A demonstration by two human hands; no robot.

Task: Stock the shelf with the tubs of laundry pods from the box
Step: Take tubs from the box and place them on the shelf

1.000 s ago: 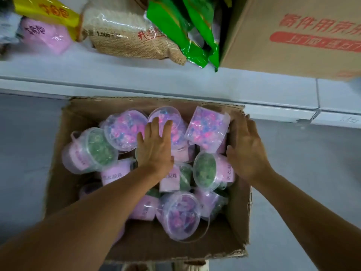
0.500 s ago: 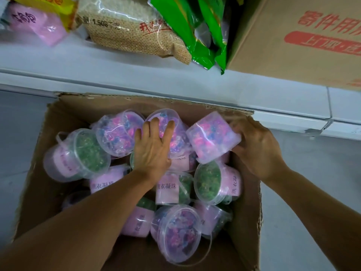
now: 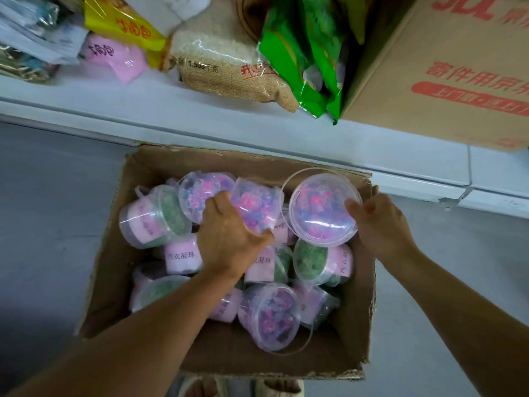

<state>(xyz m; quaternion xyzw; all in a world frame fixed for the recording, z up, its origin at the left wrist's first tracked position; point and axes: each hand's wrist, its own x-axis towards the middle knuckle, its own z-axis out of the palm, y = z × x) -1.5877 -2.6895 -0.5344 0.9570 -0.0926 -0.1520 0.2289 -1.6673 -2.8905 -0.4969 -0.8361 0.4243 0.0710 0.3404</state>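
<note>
An open cardboard box (image 3: 111, 253) on the floor holds several clear tubs of laundry pods with pink labels, some pink-and-blue, some green. My left hand (image 3: 229, 239) grips a pink-and-blue tub (image 3: 254, 204) near the box's middle, fingers curled round its side. My right hand (image 3: 380, 224) holds another pink-and-blue tub (image 3: 323, 210) at the box's right side, lid facing me, its thin handle arched above. A green tub (image 3: 160, 216) lies at the left. The white shelf (image 3: 200, 110) runs just behind the box.
On the shelf stand a rice bag (image 3: 229, 58), green packets (image 3: 309, 58), pink and yellow packets (image 3: 120, 44) and a large brown carton (image 3: 458, 73) at the right. Grey floor lies on both sides of the box.
My left hand went from lying flat on the tubs to gripping one. My right hand took hold of the right tub and turned it so its lid faces up.
</note>
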